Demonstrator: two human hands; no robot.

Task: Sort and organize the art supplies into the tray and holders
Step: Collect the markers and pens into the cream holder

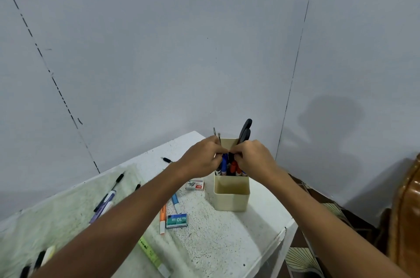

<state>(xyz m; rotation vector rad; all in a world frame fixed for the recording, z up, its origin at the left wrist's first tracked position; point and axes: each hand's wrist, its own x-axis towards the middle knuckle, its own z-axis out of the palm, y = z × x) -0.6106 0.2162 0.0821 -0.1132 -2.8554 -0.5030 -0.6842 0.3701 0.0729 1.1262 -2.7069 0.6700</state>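
Both your hands meet over the cream holder [230, 195] at the far right of the desk [227, 246]. Your left hand [200, 159] and right hand [254, 159] have their fingers curled inward, pinching at the tops of the markers [229, 167] standing in the holder's rear compartment; exactly which marker each hand has is hidden behind your knuckles. Black scissor handles [245, 130] and two thin rods stick up from the same compartment. The near compartment looks empty.

The step in hand seems to be settling or tidying the markers in the holder, so sorting is partly done. Plenty is still loose on the desk: an orange highlighter [162, 218] touching the green staple box [176, 221], a blue pen [175, 202], a second staple box [195, 185] just beside the holder, a green highlighter [147, 250], a purple pen [103, 207] and black pens further left.

Next, you likely need to let go once the markers stand steady, then reach left for a loose pen. Take care not to tip the holder as you withdraw; it sits near the desk's edge.
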